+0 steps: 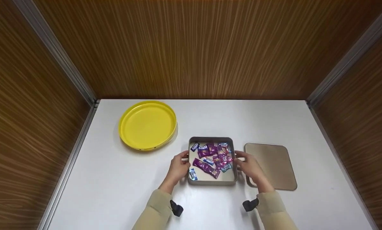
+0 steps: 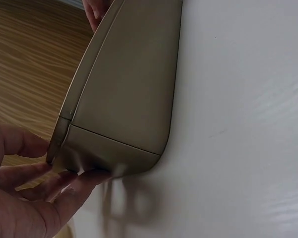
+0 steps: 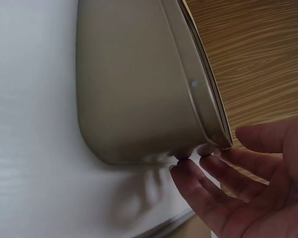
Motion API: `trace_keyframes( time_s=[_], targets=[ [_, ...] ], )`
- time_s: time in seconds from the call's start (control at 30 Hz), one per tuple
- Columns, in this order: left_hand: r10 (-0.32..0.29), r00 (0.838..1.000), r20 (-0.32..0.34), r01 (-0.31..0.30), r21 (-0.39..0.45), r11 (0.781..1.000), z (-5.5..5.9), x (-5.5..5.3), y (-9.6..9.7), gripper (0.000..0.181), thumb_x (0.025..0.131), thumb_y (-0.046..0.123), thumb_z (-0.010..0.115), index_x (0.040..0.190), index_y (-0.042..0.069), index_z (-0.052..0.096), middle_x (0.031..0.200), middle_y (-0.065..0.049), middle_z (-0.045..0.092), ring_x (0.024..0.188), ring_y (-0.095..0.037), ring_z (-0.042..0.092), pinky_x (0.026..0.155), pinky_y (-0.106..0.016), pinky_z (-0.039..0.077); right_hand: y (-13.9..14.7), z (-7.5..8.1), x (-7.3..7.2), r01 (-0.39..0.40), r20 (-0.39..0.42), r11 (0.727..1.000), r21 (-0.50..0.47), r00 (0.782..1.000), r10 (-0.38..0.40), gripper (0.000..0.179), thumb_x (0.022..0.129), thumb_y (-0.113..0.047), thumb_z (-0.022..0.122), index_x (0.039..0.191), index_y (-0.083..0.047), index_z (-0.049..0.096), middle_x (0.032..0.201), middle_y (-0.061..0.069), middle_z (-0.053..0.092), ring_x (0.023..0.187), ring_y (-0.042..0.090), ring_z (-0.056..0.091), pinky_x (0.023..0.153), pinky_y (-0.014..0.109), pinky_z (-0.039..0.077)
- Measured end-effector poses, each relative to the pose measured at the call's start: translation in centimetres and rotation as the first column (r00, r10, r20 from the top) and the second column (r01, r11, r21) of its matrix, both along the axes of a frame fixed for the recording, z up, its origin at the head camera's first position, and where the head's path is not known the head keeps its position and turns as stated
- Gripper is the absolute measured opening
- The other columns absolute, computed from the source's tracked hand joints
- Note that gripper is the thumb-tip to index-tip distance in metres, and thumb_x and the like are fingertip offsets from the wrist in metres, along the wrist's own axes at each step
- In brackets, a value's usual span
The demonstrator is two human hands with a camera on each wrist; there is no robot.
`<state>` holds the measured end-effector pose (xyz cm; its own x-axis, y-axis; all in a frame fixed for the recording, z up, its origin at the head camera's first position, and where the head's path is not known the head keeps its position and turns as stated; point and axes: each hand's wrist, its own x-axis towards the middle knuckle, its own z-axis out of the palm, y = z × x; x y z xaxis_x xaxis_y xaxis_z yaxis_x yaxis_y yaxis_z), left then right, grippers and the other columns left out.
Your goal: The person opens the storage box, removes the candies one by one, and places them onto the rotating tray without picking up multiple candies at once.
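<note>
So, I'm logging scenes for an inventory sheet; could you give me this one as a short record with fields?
box: square, open, between the two hands
contents: wrapped candies, purple and blue ones among them
lid: off, flat on the white table, to the right of the box
tray: round, yellow, farther back and to the left
left hand: fingers touching the box's left side
right hand: fingers touching the box's right side

Right hand (image 3: 265,201), fingertips against the side of a tan box (image 3: 134,84) on a white tabletop (image 3: 30,114)
</note>
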<state>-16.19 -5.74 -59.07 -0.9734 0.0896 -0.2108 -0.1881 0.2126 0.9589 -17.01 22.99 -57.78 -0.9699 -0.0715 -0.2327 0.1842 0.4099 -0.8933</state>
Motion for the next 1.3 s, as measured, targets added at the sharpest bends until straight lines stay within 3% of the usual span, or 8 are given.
trace_keyframes(
  time_s=[0.6, 0.77, 0.87, 0.93, 1.07, 1.13, 1.2, 1.3],
  targets=[
    [0.083, 0.996, -0.036, -0.085, -0.044, 0.995, -0.1, -0.8, -1.8, 0.049, 0.088, -0.013, 0.05, 0.137, -0.01, 0.048, 0.125, -0.027, 0.056, 0.112, -0.04, 0.059, 0.092, -0.04, 0.051, -2.0, -1.3, -0.9, 0.02, 0.166, 0.986, -0.168, 0.986, 0.008, 0.052, 0.101, -0.014, 0.053, 0.15, -0.011, 0.037, 0.144, 0.023, 0.043, 0.127, 0.042, 0.049, 0.094, 0.05, 0.049],
    [0.105, 0.99, -0.097, -0.122, -0.194, 0.973, 0.5, -0.5, -1.7, 0.058, 0.085, -0.008, 0.06, 0.141, -0.008, 0.043, 0.123, -0.025, 0.057, 0.109, -0.036, 0.059, 0.092, -0.043, 0.05, -1.9, -1.5, -1.1, 0.017, 0.223, 0.984, -0.179, 0.975, 0.024, 0.056, 0.101, -0.017, 0.054, 0.153, -0.014, 0.033, 0.148, 0.022, 0.039, 0.131, 0.041, 0.044, 0.096, 0.051, 0.048],
    [0.084, 0.976, -0.202, -0.152, -0.351, 0.924, 1.3, -0.1, -1.4, 0.066, 0.081, -0.005, 0.07, 0.141, -0.004, 0.043, 0.123, -0.022, 0.055, 0.112, -0.035, 0.056, 0.095, -0.046, 0.047, -1.8, -1.5, -1.2, 0.026, 0.251, 0.981, -0.192, 0.968, 0.024, 0.057, 0.101, -0.019, 0.055, 0.153, -0.015, 0.032, 0.149, 0.021, 0.039, 0.132, 0.041, 0.043, 0.095, 0.052, 0.048],
    [0.032, 0.954, -0.297, -0.169, -0.45, 0.877, 1.8, 0.1, -1.0, 0.069, 0.078, -0.003, 0.076, 0.139, -0.003, 0.044, 0.123, -0.021, 0.053, 0.114, -0.036, 0.053, 0.097, -0.047, 0.045, -1.8, -1.5, -1.3, 0.031, 0.26, 0.981, -0.19, 0.965, 0.02, 0.057, 0.1, -0.02, 0.055, 0.153, -0.015, 0.034, 0.148, 0.021, 0.04, 0.132, 0.04, 0.043, 0.094, 0.052, 0.048],
    [-0.145, 0.881, -0.45, -0.172, -0.591, 0.788, 2.5, 0.2, -0.3, 0.066, 0.073, -0.001, 0.083, 0.13, -0.003, 0.051, 0.12, -0.019, 0.054, 0.109, -0.035, 0.054, 0.094, -0.045, 0.047, -1.8, -1.5, -1.3, 0.023, 0.257, 0.984, -0.178, 0.966, 0.024, 0.056, 0.1, -0.021, 0.055, 0.153, -0.015, 0.035, 0.148, 0.02, 0.041, 0.133, 0.041, 0.043, 0.094, 0.052, 0.048],
    [-0.268, 0.843, -0.467, -0.129, -0.659, 0.741, 2.7, 0.2, 0.0, 0.059, 0.071, 0.001, 0.084, 0.124, -0.001, 0.057, 0.117, -0.017, 0.057, 0.105, -0.033, 0.056, 0.091, -0.044, 0.048, -1.8, -1.5, -1.2, 0.019, 0.252, 0.985, -0.174, 0.967, 0.026, 0.056, 0.1, -0.022, 0.055, 0.153, -0.015, 0.036, 0.148, 0.02, 0.041, 0.133, 0.04, 0.042, 0.097, 0.053, 0.046],
    [-0.412, 0.797, -0.441, -0.061, -0.738, 0.672, 2.9, 0.0, 0.3, 0.048, 0.071, 0.003, 0.084, 0.114, 0.002, 0.063, 0.111, -0.013, 0.061, 0.099, -0.03, 0.059, 0.086, -0.042, 0.05, -1.8, -1.5, -1.2, 0.006, 0.241, 0.986, -0.166, 0.97, 0.034, 0.056, 0.101, -0.022, 0.054, 0.153, -0.013, 0.035, 0.149, 0.021, 0.041, 0.134, 0.041, 0.04, 0.101, 0.055, 0.042],
    [-0.584, 0.734, -0.348, 0.015, -0.85, 0.526, 3.0, -0.4, 0.7, 0.034, 0.071, 0.007, 0.083, 0.103, 0.008, 0.069, 0.101, -0.007, 0.066, 0.088, -0.025, 0.063, 0.078, -0.039, 0.052, -1.8, -1.5, -1.2, 0.01, 0.24, 0.988, -0.157, 0.97, 0.029, 0.057, 0.1, -0.023, 0.055, 0.152, -0.014, 0.036, 0.148, 0.02, 0.042, 0.135, 0.041, 0.039, 0.105, 0.058, 0.036]
  ],
)
